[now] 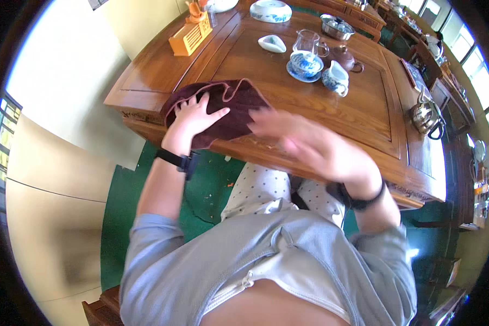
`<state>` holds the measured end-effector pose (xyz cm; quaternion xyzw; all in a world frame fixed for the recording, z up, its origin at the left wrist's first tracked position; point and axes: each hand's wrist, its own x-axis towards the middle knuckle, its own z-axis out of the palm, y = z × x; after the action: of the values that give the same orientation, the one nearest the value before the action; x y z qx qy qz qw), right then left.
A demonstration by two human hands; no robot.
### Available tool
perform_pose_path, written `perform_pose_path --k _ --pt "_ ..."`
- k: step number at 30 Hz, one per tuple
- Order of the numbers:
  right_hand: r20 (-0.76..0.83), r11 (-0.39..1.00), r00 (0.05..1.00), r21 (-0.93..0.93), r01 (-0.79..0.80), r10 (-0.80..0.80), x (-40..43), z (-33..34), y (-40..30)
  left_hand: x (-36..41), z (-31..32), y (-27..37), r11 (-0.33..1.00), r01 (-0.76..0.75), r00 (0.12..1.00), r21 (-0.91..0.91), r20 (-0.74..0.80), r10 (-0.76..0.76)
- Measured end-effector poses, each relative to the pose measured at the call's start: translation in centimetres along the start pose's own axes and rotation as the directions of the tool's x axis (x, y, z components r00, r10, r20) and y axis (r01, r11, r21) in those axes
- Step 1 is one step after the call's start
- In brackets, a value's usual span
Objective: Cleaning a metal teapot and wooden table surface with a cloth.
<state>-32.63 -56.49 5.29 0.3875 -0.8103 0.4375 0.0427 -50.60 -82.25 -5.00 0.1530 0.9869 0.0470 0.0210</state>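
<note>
A dark maroon cloth (pixel 244 95) lies bunched at the near left edge of the wooden table (pixel 362 110). My left hand (pixel 195 116) rests flat on it with the fingers spread. My right hand (pixel 305 140), blurred by motion, is at the cloth's right side above the table edge, its fingers extended and nothing seen in it. Beyond the hands stand a blue-and-white lidded gaiwan (pixel 306 63) on its saucer, a blue-and-white pitcher (pixel 335 78), a brown clay teapot (pixel 343 58), a glass pitcher (pixel 307 42) and a white tea scoop dish (pixel 272 43).
A metal kettle (pixel 427 114) stands at the table's right side. At the far side are a round blue-and-white bowl (pixel 270 11) and a steel bowl (pixel 337 27) with cups inside. An orange-brown tea-tool holder (pixel 191 34) stands at the back left, near a pale wall.
</note>
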Motion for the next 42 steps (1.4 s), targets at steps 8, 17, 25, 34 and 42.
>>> perform_pose_path --k 8,17,25,34,42 --pt "-0.375 0.540 0.475 0.794 -0.279 0.796 -26.1 6.9 0.1 8.5 -0.9 1.4 0.980 -0.190 0.966 0.058 0.191 0.176" --pt "-0.362 0.443 0.294 0.850 -0.285 0.885 -29.1 5.8 -1.0 19.1 -0.5 2.5 0.906 -0.420 0.890 0.057 0.222 0.399" --pt "-0.324 0.410 0.316 0.875 -0.259 0.892 -28.1 4.9 1.8 22.3 -0.6 4.8 0.856 -0.516 0.819 0.037 0.314 0.481" --pt "-0.201 0.273 0.240 0.907 -0.321 0.950 -27.2 5.6 2.4 24.8 -2.5 8.6 0.908 -0.417 0.755 0.035 0.569 0.325" --pt "-0.183 0.271 0.258 0.891 -0.364 0.949 -27.1 5.7 2.9 26.0 -0.5 8.9 0.906 -0.422 0.793 -0.024 0.476 0.382"
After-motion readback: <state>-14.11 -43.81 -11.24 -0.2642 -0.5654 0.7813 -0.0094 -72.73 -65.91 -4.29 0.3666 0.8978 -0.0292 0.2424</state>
